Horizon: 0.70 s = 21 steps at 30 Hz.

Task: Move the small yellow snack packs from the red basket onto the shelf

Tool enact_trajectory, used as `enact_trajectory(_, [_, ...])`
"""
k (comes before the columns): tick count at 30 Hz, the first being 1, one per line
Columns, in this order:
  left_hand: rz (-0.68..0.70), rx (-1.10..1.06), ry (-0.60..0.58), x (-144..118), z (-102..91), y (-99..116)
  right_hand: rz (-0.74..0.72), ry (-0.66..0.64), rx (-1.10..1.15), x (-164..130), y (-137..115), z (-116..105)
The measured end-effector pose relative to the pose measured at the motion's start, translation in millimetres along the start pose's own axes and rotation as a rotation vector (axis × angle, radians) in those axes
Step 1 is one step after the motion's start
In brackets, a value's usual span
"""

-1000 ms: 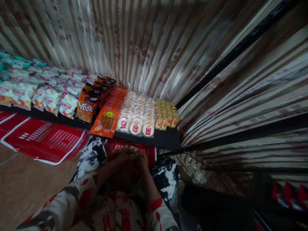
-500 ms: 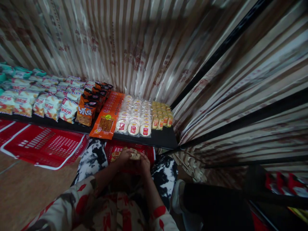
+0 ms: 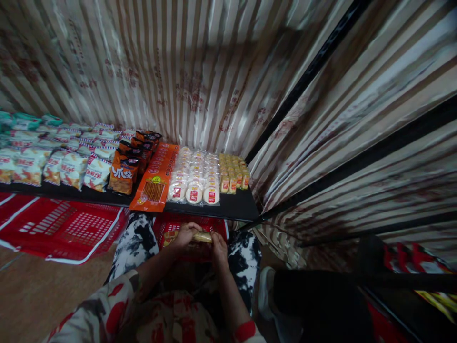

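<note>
I am crouching in front of a low black shelf (image 3: 235,207) and holding a small pale snack packet (image 3: 202,237) between both hands, just above the red basket (image 3: 171,224) that sits between my knees. My left hand (image 3: 185,234) is gripping the packet's left end with fingers curled over it, and my right hand (image 3: 217,244) is pinching its right end, so both are closed on the same packet. More yellowish packets seem to be lying in the basket beneath, though they are too dim to tell apart.

On the shelf ahead, rows are already lying in order: round white cakes (image 3: 194,178), a narrower row of small yellow packets (image 3: 233,174) to their right, a long orange pack (image 3: 157,176) and dark orange bags (image 3: 124,166) to the left.

I judge that I am lifting one item out of the basket for the shelf. The next move is calling for a forward reach over the shelf's front edge, probably toward the yellow row, setting it down without knocking the packets already lined up there.
</note>
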<state>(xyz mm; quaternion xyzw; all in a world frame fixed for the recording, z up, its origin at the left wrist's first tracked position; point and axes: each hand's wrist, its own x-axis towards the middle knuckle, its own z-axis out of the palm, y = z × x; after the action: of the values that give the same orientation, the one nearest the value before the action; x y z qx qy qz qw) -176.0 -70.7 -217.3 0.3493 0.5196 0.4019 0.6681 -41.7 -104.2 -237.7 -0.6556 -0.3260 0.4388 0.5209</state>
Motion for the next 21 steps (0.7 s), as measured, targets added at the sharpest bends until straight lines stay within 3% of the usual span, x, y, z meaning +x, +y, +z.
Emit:
enact_trajectory(11, [0.007, -0.178, -0.188, -15.3, 10.8, 16.0, 0.145, 0.058, 0.196, 2.4, -36.5, -1.8])
enact_trajectory(21, [-0.116, -0.348, -0.2, -18.3, 22.8, 21.8, 0.065, -0.027, 0.094, 14.0, -56.7, -12.5])
